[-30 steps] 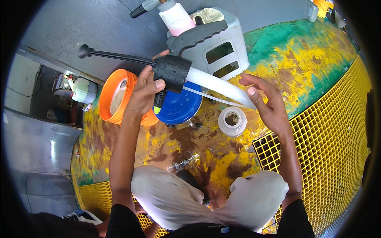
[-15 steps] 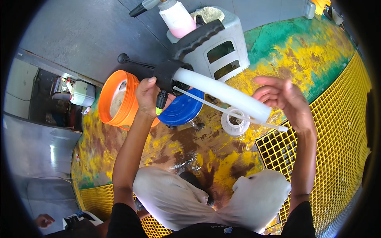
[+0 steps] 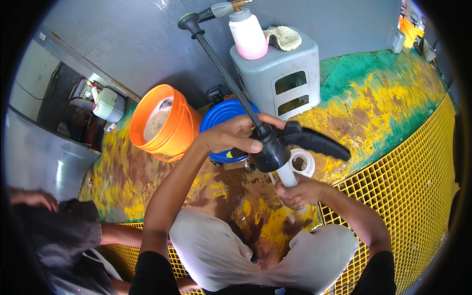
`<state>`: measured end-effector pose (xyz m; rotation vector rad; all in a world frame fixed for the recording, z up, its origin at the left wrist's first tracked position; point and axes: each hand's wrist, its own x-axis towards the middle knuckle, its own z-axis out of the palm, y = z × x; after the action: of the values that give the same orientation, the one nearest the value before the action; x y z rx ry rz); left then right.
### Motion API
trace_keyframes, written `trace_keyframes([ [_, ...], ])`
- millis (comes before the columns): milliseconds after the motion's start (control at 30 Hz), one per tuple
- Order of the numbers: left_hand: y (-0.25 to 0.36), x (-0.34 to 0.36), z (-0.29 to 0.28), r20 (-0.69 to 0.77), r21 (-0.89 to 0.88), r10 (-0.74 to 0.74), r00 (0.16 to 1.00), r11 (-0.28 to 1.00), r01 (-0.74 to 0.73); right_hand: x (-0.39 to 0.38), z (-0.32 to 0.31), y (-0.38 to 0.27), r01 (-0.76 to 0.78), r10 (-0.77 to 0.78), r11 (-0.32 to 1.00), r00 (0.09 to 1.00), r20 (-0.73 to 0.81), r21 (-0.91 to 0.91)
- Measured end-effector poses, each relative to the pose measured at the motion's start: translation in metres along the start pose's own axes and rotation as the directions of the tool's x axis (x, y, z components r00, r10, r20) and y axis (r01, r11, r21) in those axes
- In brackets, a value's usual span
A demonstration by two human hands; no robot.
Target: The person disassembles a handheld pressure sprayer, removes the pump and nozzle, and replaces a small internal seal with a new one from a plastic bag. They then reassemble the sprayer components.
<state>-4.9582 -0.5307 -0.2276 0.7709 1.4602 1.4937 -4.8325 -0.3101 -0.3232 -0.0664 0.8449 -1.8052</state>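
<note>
My left hand (image 3: 236,135) grips the black pump head (image 3: 273,155), whose long black plunger rod (image 3: 221,69) points up and away from me and whose curved grip juts right. Below it, my right hand (image 3: 300,191) is closed around the white pump tube (image 3: 286,175), beside a thinner tube. A clear wide-mouthed container (image 3: 307,162) stands on the floor just behind the right hand, partly hidden by the pump. A blue round lid or tub (image 3: 219,118) lies behind my left hand, partly covered by it.
An orange bucket (image 3: 177,135) stands left. A plastic stool (image 3: 305,61) bears a spray bottle (image 3: 248,39) and cloth (image 3: 285,37). A pale jug (image 3: 110,108) sits far left. Yellow grating (image 3: 398,191) lies right. Another person's arm (image 3: 120,233) and dark clothing (image 3: 59,241) are at lower left.
The pump has swung from lying sideways to upright-tilted, rod away from me. My right hand has moved down and closed on the tube. Another person has come further into view at left.
</note>
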Motion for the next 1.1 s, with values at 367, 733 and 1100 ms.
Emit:
trace_keyframes([
  [367,-0.009,0.021,0.014,-0.243,0.504,0.326,0.913,0.847,-0.168,0.027,-0.012,0.007,0.086,-0.57,0.704,0.661,-0.488,-0.705],
  [733,-0.028,0.032,0.009,-0.835,0.044,0.028,0.55,0.999,0.017,0.045,-0.062,-0.089,-0.386,-0.877,-0.049,0.459,-0.146,-0.921],
  [1100,-0.032,-0.001,-0.038,-0.53,-0.116,-0.01,0.848,0.991,-0.061,0.03,-0.072,-0.096,-0.565,-0.974,-0.129,0.225,-0.001,-0.815],
])
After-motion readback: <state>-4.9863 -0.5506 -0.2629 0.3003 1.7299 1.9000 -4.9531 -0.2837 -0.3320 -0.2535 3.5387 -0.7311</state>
